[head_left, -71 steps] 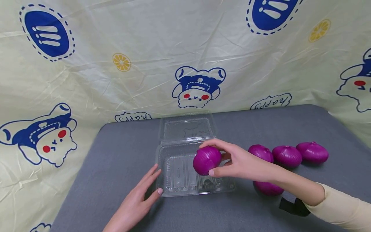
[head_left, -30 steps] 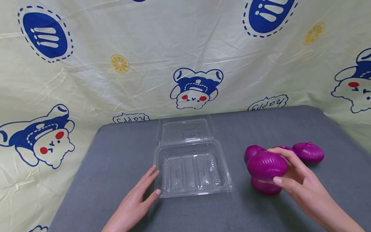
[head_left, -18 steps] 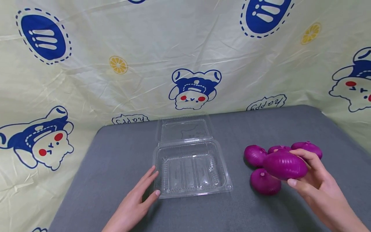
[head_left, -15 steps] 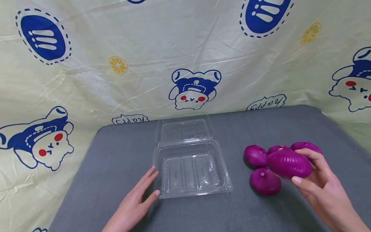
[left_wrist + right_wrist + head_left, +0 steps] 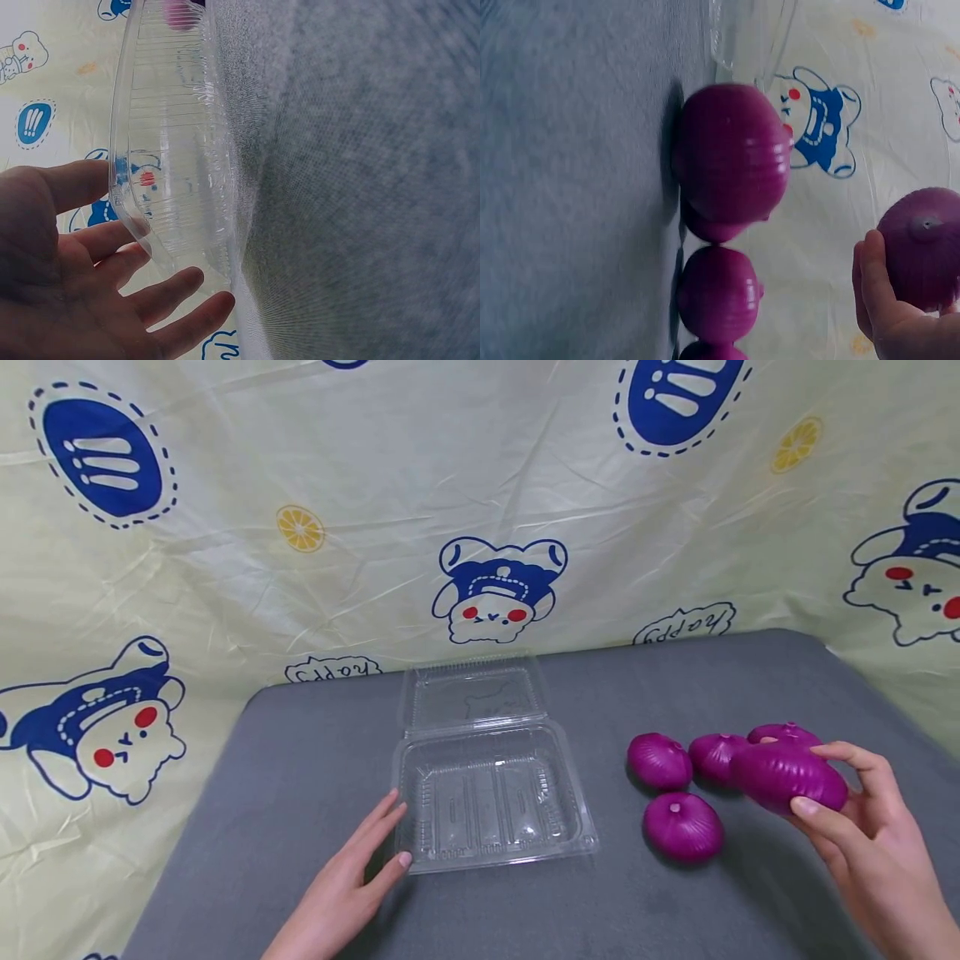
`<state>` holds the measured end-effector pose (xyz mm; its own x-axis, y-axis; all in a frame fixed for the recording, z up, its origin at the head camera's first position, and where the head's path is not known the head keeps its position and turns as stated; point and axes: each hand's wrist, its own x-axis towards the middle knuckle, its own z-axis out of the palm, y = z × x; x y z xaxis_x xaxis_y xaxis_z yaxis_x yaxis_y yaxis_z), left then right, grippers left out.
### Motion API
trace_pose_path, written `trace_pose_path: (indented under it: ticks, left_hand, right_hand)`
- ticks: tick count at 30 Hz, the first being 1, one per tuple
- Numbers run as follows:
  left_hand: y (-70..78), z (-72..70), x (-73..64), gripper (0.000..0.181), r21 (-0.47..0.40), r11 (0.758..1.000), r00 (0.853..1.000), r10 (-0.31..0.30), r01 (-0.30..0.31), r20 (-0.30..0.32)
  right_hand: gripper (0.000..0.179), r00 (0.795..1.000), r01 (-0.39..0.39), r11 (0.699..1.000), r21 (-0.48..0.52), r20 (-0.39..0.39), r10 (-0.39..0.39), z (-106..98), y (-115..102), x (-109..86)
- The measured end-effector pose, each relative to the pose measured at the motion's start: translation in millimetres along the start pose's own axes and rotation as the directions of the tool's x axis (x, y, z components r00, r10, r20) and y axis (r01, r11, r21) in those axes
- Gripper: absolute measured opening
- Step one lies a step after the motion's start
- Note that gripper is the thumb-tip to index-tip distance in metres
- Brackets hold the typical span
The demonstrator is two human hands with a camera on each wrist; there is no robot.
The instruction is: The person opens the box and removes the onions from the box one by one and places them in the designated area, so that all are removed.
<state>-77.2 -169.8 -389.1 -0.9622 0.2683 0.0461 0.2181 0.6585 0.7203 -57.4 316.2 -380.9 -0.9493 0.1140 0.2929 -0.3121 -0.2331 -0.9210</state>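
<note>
My right hand (image 5: 873,835) grips a purple onion (image 5: 787,777) between thumb and fingers, raised above the table at the right; the right wrist view shows this onion (image 5: 924,247) apart from the others. Several more purple onions lie on the cloth: a front one (image 5: 683,827), a left one (image 5: 659,762), a middle one (image 5: 712,757) and a partly hidden far-right one (image 5: 783,732). At centre stands a clear plastic clamshell box (image 5: 495,802), lid (image 5: 476,693) laid back, nothing inside. My left hand (image 5: 341,881) has its fingers spread, touching the box's left rim.
A grey cloth (image 5: 300,752) covers the table. Behind it hangs a cream curtain (image 5: 375,460) printed with cartoon bears and orange slices. The onions sit to the right of the box, with a strip of cloth between.
My right hand has carried the onion from over the box to the right, beyond the front onion, tilting it. The left hand stays by the box, and the view shifts slightly.
</note>
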Motion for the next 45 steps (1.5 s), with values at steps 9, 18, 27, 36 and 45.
trace_pose_path:
  ticks: [9, 18, 27, 36, 45]
  left_hand:
    - [0.8, -1.3, -0.4, 0.056, -0.005, 1.000, 1.000, -0.020, 0.020, 0.008]
    - [-0.2, -0.9, -0.2, 0.056, -0.002, 1.000, 1.000, -0.015, 0.015, 0.011]
    - [-1.7, 0.2, 0.9, 0.056, 0.001, 1.000, 1.000, -0.020, 0.020, 0.006]
    - [-1.3, 0.5, 3.0, 0.057, 0.002, 0.999, 0.999, -0.048, 0.048, 0.024]
    - [-1.1, 1.6, 2.0, 0.058, -0.002, 0.998, 0.998, -0.062, 0.062, 0.028]
  right_hand:
    - [0.062, 0.991, -0.136, 0.913, -0.386, -0.060, 0.122, -16, 1, -0.2]
    - [0.072, 0.980, -0.188, 0.613, -0.767, -0.110, 0.163, -24, 3, -0.3]
    - [0.076, 0.961, -0.237, 0.492, -0.838, -0.126, 0.248, -30, 0, 1.4]
    - [0.091, 0.937, -0.224, 0.291, -0.930, -0.124, 0.325, -36, 6, 6.0]
    - [0.089, 0.936, -0.089, 0.275, -0.957, 0.014, 0.352, -41, 15, 6.7]
